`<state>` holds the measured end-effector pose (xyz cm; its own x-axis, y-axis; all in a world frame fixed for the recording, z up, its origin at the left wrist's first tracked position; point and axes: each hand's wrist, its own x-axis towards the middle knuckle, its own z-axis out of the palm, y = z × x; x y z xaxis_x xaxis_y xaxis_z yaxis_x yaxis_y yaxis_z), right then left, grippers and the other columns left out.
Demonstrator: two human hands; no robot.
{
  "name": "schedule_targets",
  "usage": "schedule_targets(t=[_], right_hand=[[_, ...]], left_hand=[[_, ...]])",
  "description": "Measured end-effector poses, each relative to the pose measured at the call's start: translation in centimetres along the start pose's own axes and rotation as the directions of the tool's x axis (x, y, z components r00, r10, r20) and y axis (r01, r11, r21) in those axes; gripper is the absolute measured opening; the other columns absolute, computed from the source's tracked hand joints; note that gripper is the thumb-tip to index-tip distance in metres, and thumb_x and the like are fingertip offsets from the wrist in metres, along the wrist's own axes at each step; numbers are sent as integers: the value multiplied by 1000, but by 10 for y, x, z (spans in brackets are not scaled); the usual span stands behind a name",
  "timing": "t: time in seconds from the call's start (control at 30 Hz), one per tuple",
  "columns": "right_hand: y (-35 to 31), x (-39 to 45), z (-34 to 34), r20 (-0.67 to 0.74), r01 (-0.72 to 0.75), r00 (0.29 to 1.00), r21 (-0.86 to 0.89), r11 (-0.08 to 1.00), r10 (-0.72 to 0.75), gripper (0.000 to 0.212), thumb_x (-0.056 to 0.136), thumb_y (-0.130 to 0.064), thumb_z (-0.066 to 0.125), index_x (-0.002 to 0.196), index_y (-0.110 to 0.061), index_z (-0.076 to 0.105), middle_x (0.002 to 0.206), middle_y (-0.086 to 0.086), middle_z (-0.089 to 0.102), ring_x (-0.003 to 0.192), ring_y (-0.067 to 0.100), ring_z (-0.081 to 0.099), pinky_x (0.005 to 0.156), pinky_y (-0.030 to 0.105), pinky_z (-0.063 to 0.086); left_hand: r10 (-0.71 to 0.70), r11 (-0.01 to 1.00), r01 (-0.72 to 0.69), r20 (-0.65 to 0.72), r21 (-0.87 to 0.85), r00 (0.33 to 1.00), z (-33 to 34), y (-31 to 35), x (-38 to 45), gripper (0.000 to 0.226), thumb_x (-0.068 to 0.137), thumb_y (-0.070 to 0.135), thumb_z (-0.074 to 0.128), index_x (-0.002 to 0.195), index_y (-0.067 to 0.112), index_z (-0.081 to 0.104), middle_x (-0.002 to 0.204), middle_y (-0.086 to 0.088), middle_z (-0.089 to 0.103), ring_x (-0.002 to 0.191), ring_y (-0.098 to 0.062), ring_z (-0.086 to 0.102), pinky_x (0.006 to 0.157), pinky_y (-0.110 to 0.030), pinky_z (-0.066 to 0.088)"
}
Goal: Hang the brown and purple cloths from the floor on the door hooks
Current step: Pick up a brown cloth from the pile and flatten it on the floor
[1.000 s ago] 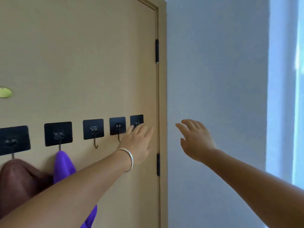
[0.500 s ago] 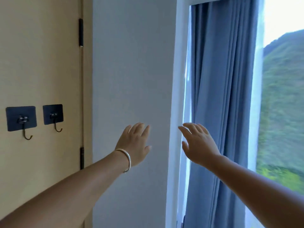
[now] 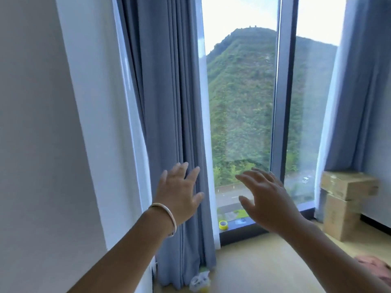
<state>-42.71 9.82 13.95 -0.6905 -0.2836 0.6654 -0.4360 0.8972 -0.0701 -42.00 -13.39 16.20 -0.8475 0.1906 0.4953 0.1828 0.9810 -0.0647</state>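
Neither the brown nor the purple cloth is in my view, and the door and its hooks are out of sight too. My left hand [image 3: 179,193] is raised in front of me with its fingers [image 3: 182,169] spread and straight, holding nothing; a pale bangle [image 3: 167,216] sits on that wrist. My right hand [image 3: 268,199] is up beside it, a little apart, fingers loosely spread and gently bent, also empty.

Behind my left hand hangs a blue-grey curtain [image 3: 167,102], next to a white wall [image 3: 42,123]. Past my hands is a tall window [image 3: 241,102] showing a green hill. A yellow tape roll [image 3: 223,225] sits on the window ledge. At the right, cardboard boxes [image 3: 347,199] are stacked on the floor [image 3: 254,261], and a pinkish fabric [image 3: 372,265] lies at the right edge. Something pale and crumpled [image 3: 200,282] lies at the curtain's foot.
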Motion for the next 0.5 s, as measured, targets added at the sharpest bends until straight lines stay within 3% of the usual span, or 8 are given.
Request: schedule_targets(t=[0.27,0.5], right_hand=[[115,-142,-66,58,-316,946,-44,948,318,56,85,-39,63,138,-31,47,142,-4,45,141,15,25,115,38,19],[189,-232,-112,81,-498,861,-76,864,503,54,89,-44,57,140,-33,43,147,-6,39,143,13,20,116,36,20]], left_hand=[[273,936,-267,-6,-229,962,40,189,-4,66,93,59,36,151,37,12,160,2,7,147,-17,-3,117,-45,-2],[410,869,-379,33,-318,912,63,311,-8,69,92,61,35,152,36,11,161,1,4,148,-18,-5,119,-46,-1]])
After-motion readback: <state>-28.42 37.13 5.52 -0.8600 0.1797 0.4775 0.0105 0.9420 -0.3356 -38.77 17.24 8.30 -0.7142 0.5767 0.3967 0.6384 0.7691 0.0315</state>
